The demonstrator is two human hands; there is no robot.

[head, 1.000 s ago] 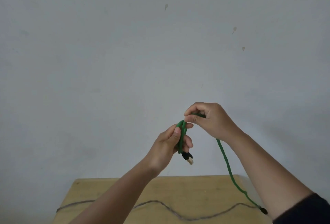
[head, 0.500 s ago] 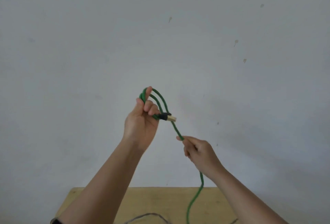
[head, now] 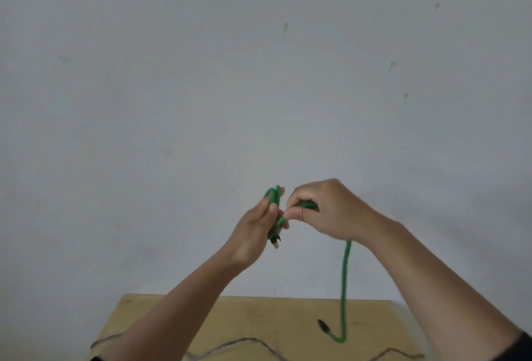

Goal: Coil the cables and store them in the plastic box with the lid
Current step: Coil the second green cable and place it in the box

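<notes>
Both hands are raised in front of the wall, above the table. My left hand (head: 260, 224) grips a small bundle of loops of the green cable (head: 344, 283), with a black and pale plug (head: 275, 243) sticking out below the fingers. My right hand (head: 328, 211) pinches the same cable just to the right of the left hand. From the right hand the cable hangs down to the table, bends, and ends in a black plug (head: 324, 327). The plastic box is not in view.
A wooden table (head: 259, 317) fills the bottom of the view, set against a plain grey wall. A thin grey cable (head: 247, 342) snakes across the table near the lower edge.
My left hand has come down from its raised position and my right hand has come up to meet it. The free end of the green cable has been drawn up across the table.
</notes>
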